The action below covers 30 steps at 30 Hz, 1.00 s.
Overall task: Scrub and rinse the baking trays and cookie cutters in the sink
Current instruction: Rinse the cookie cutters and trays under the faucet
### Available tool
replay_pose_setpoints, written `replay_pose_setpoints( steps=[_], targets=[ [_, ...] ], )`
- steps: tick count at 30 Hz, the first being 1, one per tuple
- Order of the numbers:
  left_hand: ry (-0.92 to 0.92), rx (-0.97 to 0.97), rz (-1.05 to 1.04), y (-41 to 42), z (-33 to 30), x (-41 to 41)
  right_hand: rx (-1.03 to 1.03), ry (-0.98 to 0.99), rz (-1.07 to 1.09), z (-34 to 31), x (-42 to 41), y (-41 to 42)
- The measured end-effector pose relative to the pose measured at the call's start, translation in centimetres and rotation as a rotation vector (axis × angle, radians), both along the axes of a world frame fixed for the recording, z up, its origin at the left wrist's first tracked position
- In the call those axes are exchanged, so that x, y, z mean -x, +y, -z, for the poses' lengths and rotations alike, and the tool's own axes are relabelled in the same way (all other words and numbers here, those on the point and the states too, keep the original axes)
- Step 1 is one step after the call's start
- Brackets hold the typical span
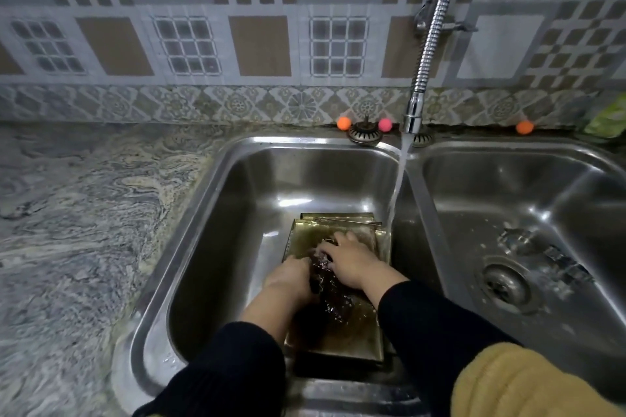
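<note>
While your dark sleeves reach into the left basin of the sink (216, 200), your left hand (290, 276) curls round what looks like a dark scrubber or cutter (325, 272), blurred by water. Your right hand (352, 262) presses it with bent fingers. Beneath lie stacked baking trays (342, 338). Farther right, cookie cutters (542, 250) sit near the other drain. Beyond, the tap (415, 112) runs.

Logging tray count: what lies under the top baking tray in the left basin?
Under the top baking tray, far edges of at least one more tray stick out. How many, and anything else below, is covered. Both hands, left hand and right hand, work over it.
</note>
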<state>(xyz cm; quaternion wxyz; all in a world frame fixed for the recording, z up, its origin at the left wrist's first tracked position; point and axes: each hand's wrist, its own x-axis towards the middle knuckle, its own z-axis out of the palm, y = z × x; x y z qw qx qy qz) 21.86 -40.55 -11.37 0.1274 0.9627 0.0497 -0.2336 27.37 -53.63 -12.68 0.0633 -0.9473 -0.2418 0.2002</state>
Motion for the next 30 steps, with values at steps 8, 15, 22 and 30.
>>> replay_pose_setpoints(
  steps=[8,15,22,30],
  targets=[
    [-0.178,0.293,-0.069,-1.8,-1.7,-1.5,-0.904,0.62,0.825,-5.2,1.9,-3.8],
    [-0.051,1.114,-0.384,-7.0,-5.5,-1.7,-1.178,0.579,0.923,-8.0,3.2,-6.0],
    [-0.112,1.308,-0.456,-7.7,-4.5,-1.1,-1.248,0.675,0.948,-8.5,3.9,-7.6],
    [-0.177,1.223,-0.493,-7.7,-4.7,-0.6,-1.346,0.669,0.822,-8.5,4.0,-7.5]
  ],
)
